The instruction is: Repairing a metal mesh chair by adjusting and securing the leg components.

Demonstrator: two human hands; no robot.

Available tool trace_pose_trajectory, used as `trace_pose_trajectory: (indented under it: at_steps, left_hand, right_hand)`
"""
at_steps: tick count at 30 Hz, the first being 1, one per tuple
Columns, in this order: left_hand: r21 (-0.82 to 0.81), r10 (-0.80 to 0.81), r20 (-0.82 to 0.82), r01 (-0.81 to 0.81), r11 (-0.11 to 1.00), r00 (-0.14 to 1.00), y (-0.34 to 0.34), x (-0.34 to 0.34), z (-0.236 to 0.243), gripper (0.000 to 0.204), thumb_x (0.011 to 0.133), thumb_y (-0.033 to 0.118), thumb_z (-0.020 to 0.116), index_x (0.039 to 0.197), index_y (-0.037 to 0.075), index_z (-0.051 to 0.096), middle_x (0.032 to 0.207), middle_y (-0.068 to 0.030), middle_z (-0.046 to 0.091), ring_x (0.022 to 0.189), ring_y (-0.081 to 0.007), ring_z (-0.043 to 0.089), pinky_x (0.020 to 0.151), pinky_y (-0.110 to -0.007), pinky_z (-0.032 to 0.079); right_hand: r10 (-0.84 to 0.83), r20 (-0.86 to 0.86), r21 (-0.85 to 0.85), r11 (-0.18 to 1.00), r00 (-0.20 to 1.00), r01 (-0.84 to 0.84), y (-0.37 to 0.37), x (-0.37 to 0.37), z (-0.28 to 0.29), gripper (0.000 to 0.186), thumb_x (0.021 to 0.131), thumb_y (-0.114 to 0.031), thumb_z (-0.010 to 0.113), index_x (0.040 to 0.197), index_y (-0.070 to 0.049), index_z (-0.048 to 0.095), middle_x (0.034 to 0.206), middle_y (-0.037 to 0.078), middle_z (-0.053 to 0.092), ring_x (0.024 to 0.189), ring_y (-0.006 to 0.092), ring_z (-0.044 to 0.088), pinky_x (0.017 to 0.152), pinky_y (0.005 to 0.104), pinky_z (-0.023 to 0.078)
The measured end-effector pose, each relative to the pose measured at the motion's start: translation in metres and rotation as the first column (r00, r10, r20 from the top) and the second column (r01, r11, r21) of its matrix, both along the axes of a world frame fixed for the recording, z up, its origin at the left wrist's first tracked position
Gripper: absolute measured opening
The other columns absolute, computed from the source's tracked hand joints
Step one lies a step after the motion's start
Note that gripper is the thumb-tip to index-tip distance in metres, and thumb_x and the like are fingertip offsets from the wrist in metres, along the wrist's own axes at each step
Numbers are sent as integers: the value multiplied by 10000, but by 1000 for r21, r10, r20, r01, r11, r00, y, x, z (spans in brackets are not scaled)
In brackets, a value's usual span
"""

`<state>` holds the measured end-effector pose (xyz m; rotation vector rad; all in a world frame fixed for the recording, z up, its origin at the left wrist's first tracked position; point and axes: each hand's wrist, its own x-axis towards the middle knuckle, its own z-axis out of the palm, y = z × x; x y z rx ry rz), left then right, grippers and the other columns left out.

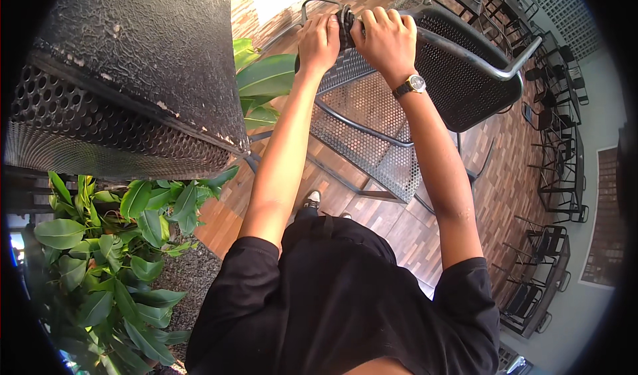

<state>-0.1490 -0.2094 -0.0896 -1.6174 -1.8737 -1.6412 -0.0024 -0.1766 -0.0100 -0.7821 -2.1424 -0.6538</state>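
Both my arms reach forward to a dark, corded bundle (345,28) at the top middle, with a thin cord loop (318,1) beside it. My left hand (320,42) is closed against the bundle's left side, fingers curled. On the other side, my right hand (387,42) is closed too, its thumb by the bundle; a wristwatch is on that wrist. The bundle's exact kind does not show, and the fingers hide part of it. Just beyond and under my hands stands a black perforated metal chair (465,62) with a grey tubular armrest (468,57).
A perforated metal table or bench surface (372,132) lies below my hands. Close on the left rises a large worn black perforated metal piece (146,49). Leafy plants (126,262) grow under it. Several tables and chairs (555,155) line the right side of the wood-patterned floor (505,155).
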Motion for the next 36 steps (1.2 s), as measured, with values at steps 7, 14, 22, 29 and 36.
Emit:
trace_pose_trajectory:
  at_steps: [7,14,22,29,36]
  left_hand:
    - [-82,-53,135,64,995,989,1,-7,-10,351,1068,279,429,1081,27,673,1065,-157,689,1007,-403,625,910,-508,458]
    - [43,-60,39,58,997,997,-4,9,-1,299,1061,259,459,1100,54,673,1080,-121,669,1027,-346,608,963,-471,404]
    - [-120,-30,155,49,992,987,-2,1,11,320,1049,256,463,1056,29,689,1036,-144,681,1021,-376,627,925,-500,443]
    - [-85,-28,96,36,996,995,-2,5,5,339,1067,263,431,1077,34,681,1060,-131,695,998,-377,629,915,-526,437]
    - [14,89,-77,-88,996,993,8,35,24,313,1031,263,471,1001,41,690,1001,-128,697,970,-362,640,876,-502,451]
  right_hand:
    - [-6,0,23,1000,1000,6,4,4,2,220,890,-302,634,764,-121,635,747,7,619,759,208,631,734,388,452]
    - [-14,0,-7,1000,1000,14,-1,6,-1,215,887,-303,637,769,-123,630,767,7,625,787,208,635,742,388,451]
    - [-6,-23,-12,1000,1000,6,-3,2,7,226,887,-301,639,753,-120,615,767,11,619,793,209,632,754,385,449]
    - [-21,57,-63,998,998,25,-7,20,13,193,911,-300,627,828,-126,622,822,8,615,824,204,628,766,384,456]
    - [97,172,-241,969,980,-54,-2,45,31,290,929,-310,628,1118,-101,700,1019,51,662,1028,217,630,908,380,460]
